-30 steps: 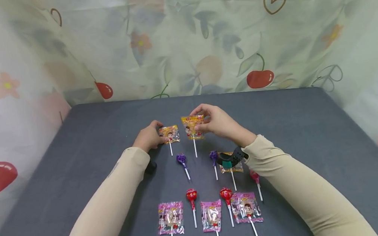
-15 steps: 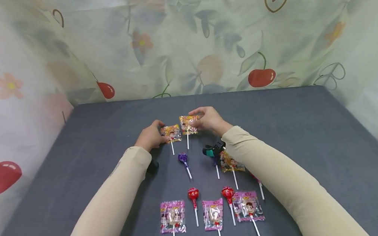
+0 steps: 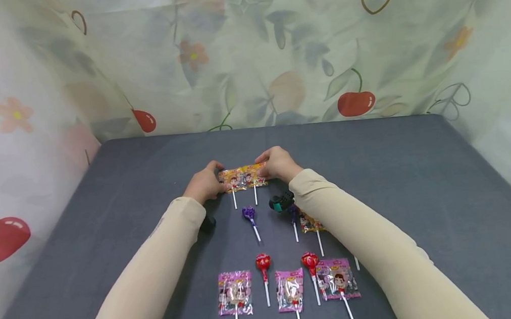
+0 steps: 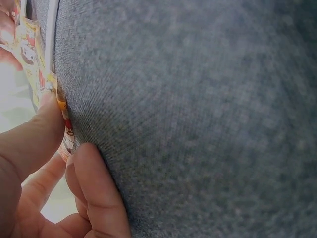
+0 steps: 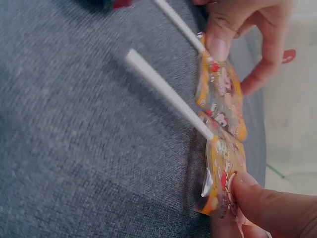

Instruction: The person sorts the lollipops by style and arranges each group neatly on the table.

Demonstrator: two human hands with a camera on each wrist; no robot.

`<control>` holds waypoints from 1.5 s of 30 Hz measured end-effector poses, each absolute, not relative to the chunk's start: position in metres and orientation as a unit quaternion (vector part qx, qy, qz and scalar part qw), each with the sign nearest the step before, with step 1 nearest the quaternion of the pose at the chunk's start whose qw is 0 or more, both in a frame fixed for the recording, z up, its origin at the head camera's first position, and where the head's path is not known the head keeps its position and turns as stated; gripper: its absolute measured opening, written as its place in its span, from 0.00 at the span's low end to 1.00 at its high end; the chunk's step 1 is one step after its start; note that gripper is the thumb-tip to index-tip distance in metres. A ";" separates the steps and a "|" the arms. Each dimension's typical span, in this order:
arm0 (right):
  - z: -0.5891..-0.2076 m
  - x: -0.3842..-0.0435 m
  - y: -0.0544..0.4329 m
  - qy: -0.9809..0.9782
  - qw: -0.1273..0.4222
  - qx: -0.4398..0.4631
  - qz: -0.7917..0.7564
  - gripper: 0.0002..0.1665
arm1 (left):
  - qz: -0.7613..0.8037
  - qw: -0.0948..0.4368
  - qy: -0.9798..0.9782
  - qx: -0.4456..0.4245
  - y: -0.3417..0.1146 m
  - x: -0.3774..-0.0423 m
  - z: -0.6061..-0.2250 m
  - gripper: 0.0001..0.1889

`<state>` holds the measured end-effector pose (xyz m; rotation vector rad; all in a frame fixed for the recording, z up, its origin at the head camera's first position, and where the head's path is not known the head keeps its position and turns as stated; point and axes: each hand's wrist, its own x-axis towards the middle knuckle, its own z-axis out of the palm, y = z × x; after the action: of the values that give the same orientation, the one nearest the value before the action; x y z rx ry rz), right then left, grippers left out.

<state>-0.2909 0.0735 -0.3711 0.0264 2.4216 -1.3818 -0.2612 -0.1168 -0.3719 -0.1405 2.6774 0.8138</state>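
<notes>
well, l hand pinches left flat yellow plastic-wrapped lolly, r hand its right twin (abt touching), white sticks pointing near.

The worktop looks covered in matt grey cloth, finely ribbed and slightly rough. Towards its far edge, the yellow wrappers are thin, glossy plastic film, partly clear and crinkled, with smooth white sticks. Towards the near edge, the pink wrappers show the same shine, and the red lollipops look glossy. Beyond the far edge hangs a creased printed curtain, faintly sheened; the sleeves are matt cloth.
</notes>
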 end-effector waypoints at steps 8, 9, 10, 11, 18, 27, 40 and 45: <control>-0.372 -0.288 0.072 0.892 0.152 -0.005 -0.425 0.20 | 0.283 0.167 0.943 -0.053 -0.116 -0.259 -0.372 0.31; -0.372 -0.287 0.072 0.897 0.147 -0.008 -0.417 0.20 | 0.283 0.166 0.943 -0.053 -0.116 -0.259 -0.372 0.31; -0.372 -0.287 0.072 0.902 0.142 -0.011 -0.407 0.19 | 0.282 0.167 0.943 -0.052 -0.116 -0.260 -0.372 0.31; -0.372 -0.286 0.072 0.907 0.138 -0.015 -0.398 0.19 | 0.282 0.166 0.943 -0.053 -0.117 -0.260 -0.373 0.31; -0.369 -0.282 0.069 0.924 0.121 -0.028 -0.362 0.19 | 0.279 0.170 0.944 -0.052 -0.119 -0.260 -0.374 0.31; -0.370 -0.282 0.068 0.928 0.120 -0.021 -0.352 0.18 | 0.278 0.168 0.944 -0.051 -0.119 -0.260 -0.374 0.32; -0.372 -0.284 0.068 0.928 0.116 -0.018 -0.354 0.18 | 0.275 0.167 0.945 -0.053 -0.119 -0.259 -0.374 0.31; -0.373 -0.285 0.069 0.927 0.117 -0.017 -0.357 0.18 | 0.278 0.167 0.945 -0.054 -0.118 -0.260 -0.374 0.31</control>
<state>-0.2845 0.0687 -0.3731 -0.0508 2.7126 -1.0452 -0.2599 -0.1180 -0.3737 -0.1525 2.6892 0.7903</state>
